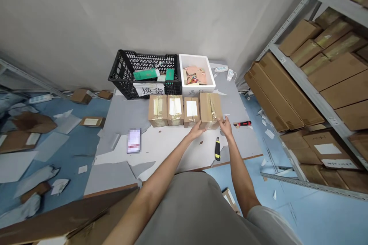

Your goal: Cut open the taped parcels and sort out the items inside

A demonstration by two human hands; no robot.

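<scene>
A taped cardboard box point(206, 106) stands at the right end of a row on the table. My left hand point(196, 130) holds its lower left corner, and my right hand point(225, 125) grips the lower right corner, so the box sits between them. To its left are a smaller box point(191, 109) with a white label, another labelled box point(175, 107) and a taped box point(158, 108) at the end. A yellow and black utility knife point(217, 149) lies just left of my right forearm. Beyond that hand rests a red and black cutter point(243, 123).
Behind the row stand a black plastic crate point(117, 78) with green boxes and a white foam box point(212, 80) holding pink packets. A blurred phone-like object point(133, 141) lies on the table's left. Shelving point(310, 80) with cartons rises at right; packaging litters the blue floor point(77, 149).
</scene>
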